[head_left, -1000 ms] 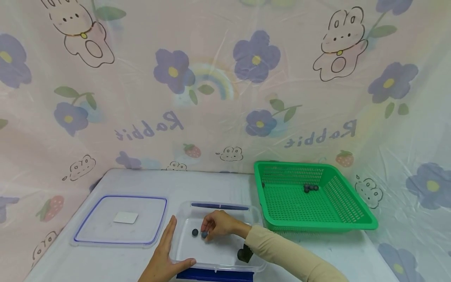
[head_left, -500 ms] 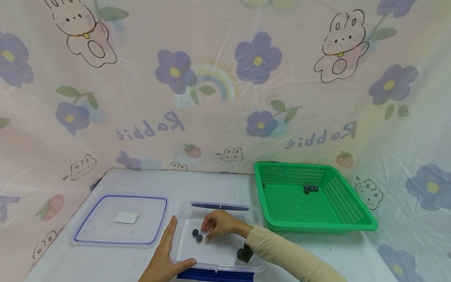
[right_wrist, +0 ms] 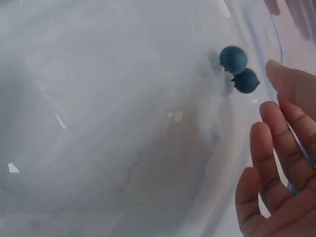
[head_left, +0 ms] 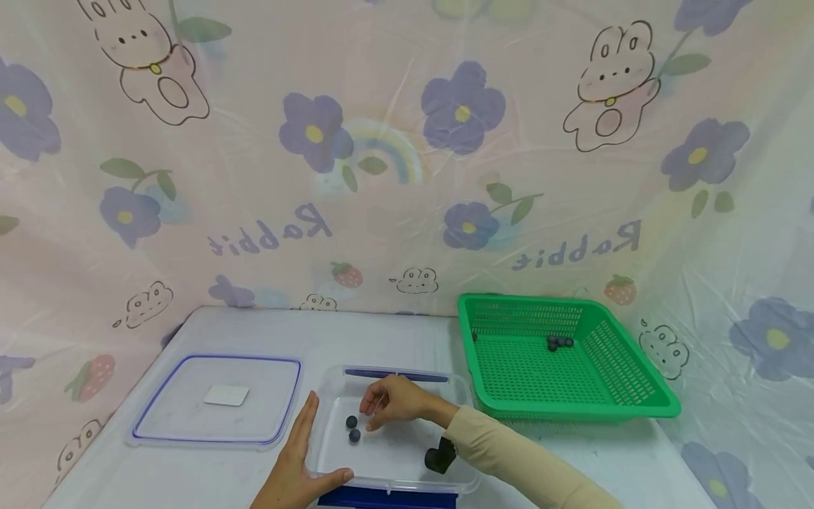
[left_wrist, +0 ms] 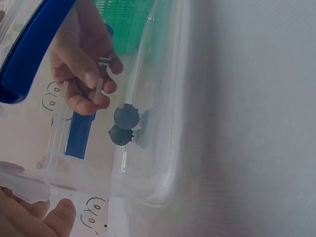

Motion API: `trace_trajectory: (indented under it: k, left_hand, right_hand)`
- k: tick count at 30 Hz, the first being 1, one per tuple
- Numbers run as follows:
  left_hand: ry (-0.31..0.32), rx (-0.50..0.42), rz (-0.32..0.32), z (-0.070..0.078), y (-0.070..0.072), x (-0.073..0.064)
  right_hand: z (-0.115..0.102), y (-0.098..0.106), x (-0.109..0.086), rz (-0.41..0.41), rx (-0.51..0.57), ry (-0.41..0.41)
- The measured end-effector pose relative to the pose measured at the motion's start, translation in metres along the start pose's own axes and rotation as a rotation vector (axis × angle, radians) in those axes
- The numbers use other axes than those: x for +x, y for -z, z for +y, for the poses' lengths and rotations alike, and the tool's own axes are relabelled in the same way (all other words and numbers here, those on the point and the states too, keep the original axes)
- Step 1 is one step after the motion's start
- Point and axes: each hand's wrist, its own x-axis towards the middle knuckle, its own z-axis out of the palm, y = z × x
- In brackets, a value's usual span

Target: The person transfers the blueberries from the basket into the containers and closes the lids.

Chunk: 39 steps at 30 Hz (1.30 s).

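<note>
Your right hand (head_left: pixel 396 401), at the end of a beige sleeve (head_left: pixel 521 456), hangs inside a clear, rectangular plastic box (head_left: pixel 388 456) with its fingers loosely bent; the grip is apart, thumb clear of the fingertips, and holds nothing. The 2 small, dark blue-grey round balls (head_left: pixel 354 436) lie on the floor of the box, touching each other, just beside your right fingertips and toward the left wall. Your left hand (head_left: pixel 297 456) steadies that box from outside: its grip is spread wide, fingers straight along the left wall and thumb resting at the near left corner of the rim. You have 1 blue plastic clasp (head_left: pixel 388 499) on the near side of the box and another on the far side. To the left, a flat, clear plastic lid (head_left: pixel 168 399) with a blue edge line lies on the white-covered desk (head_left: pixel 381 332), and a small white rectangular card (head_left: pixel 226 395) shows within its outline. To the right stands a green, slotted plastic basket (head_left: pixel 575 408), holding a cluster of small dark balls (head_left: pixel 561 342) near its far side and 1 partly hidden ball (head_left: pixel 474 336) by its left wall.
</note>
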Motion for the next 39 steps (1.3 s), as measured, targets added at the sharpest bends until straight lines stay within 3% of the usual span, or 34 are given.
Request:
trace_trajectory:
  k: [5,10,17,29,34,39]
  left_hand:
    - [0.043,0.008,-0.015,0.002,0.0,0.0]
    - [0.007,0.006,-0.003,0.0,0.0,-0.001]
    - [-0.001,-0.001,-0.006,-0.001,0.0,-0.001]
    - [-0.001,-0.006,-0.002,-0.002,0.001,-0.001]
    - [-0.033,-0.019,0.014,-0.003,0.0,0.0]
    - [-0.016,-0.022,0.002,-0.002,0.0,0.0]
  right_hand:
    - [-0.006,0.001,-0.001,-0.01,0.02,-0.01]
    - [-0.013,0.003,-0.003,-0.016,-0.003,0.028]
    - [-0.023,0.007,-0.004,0.009,-0.113,0.169]
    - [-0.046,0.018,-0.018,0.033,-0.318,0.287]
    - [-0.053,0.021,-0.023,0.044,-0.371,0.29]
    - [-0.057,0.022,-0.026,0.046,-0.396,0.278]
